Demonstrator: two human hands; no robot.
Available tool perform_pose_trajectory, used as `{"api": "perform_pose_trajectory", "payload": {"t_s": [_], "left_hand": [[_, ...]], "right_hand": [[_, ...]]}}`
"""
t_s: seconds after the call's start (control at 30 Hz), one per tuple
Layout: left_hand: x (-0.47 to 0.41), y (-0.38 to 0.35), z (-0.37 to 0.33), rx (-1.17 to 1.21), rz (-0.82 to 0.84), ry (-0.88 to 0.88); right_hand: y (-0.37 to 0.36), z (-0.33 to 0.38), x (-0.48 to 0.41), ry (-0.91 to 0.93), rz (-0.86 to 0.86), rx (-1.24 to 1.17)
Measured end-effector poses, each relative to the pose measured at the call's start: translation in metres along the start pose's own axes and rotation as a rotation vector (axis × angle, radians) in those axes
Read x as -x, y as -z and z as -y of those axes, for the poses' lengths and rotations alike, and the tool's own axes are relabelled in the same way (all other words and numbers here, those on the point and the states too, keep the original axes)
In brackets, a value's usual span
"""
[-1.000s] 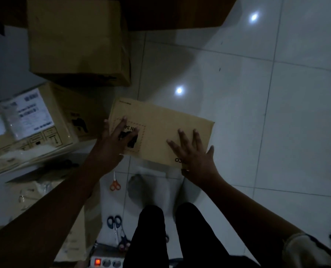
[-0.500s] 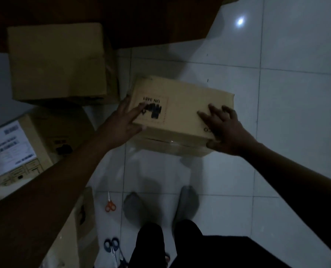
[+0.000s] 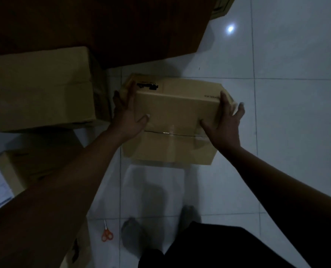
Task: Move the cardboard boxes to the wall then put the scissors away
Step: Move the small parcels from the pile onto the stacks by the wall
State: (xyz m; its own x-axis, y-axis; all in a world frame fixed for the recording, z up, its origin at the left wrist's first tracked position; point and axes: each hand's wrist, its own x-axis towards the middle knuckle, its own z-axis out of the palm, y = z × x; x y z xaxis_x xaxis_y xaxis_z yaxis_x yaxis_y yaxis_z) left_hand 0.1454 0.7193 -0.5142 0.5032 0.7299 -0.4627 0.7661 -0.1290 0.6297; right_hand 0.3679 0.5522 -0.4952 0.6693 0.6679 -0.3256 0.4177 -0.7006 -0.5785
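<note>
Cardboard box (image 3: pixel 176 120), brown, taped seam facing the camera, clasped from both sides. Left hand (image 3: pixel 129 117) gripped its left end, fingers round the far edge, thumb pressed on the near face. Right hand (image 3: pixel 225 122) gripped its right end the same way, thumb on the near face by the tape.

Half a second earlier both hands had lain flat on the printed top, fingers spread. Now they had shifted to the ends, and the box had tipped so the printed face pointed away. A second earlier it had sat flat, close to the feet (image 3: pixel 133 235).

Whether the box cleared the floor tiles (image 3: pixel 296 132) could not be told.

Left of the box, just beside it: a larger plain box (image 3: pixel 41 89). Beyond the box: dark wooden panel (image 3: pixel 102 26), near. Below and left of the box, well apart: orange-handled scissors (image 3: pixel 106 232) on the tiles. Further left of the box: a labelled box (image 3: pixel 10 171), partly behind the left forearm.
</note>
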Motion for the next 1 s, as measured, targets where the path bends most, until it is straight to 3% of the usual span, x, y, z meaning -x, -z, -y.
{"api": "perform_pose_trajectory", "payload": {"t_s": [0.17,0.27,0.37,0.57,0.77,1.0], "left_hand": [[0.012,-0.018,0.008,-0.086,-0.157,-0.156],[0.018,-0.031,0.019,-0.191,-0.116,-0.224],[0.018,-0.039,0.026,-0.276,-0.039,-0.182],[0.017,-0.037,0.022,-0.456,-0.042,-0.230],[0.033,-0.036,0.006,-0.354,0.036,-0.040],[0.082,-0.036,0.005,-0.430,0.153,0.053]], "right_hand": [[-0.013,-0.006,-0.003,-0.003,-0.023,-0.172],[-0.014,-0.014,-0.012,-0.025,0.030,-0.174],[-0.018,-0.017,-0.014,-0.040,0.094,-0.102],[-0.032,-0.024,0.006,-0.037,0.097,0.014],[-0.032,-0.034,0.036,0.098,0.141,0.199],[-0.025,-0.035,0.073,-0.013,0.314,0.327]]}}
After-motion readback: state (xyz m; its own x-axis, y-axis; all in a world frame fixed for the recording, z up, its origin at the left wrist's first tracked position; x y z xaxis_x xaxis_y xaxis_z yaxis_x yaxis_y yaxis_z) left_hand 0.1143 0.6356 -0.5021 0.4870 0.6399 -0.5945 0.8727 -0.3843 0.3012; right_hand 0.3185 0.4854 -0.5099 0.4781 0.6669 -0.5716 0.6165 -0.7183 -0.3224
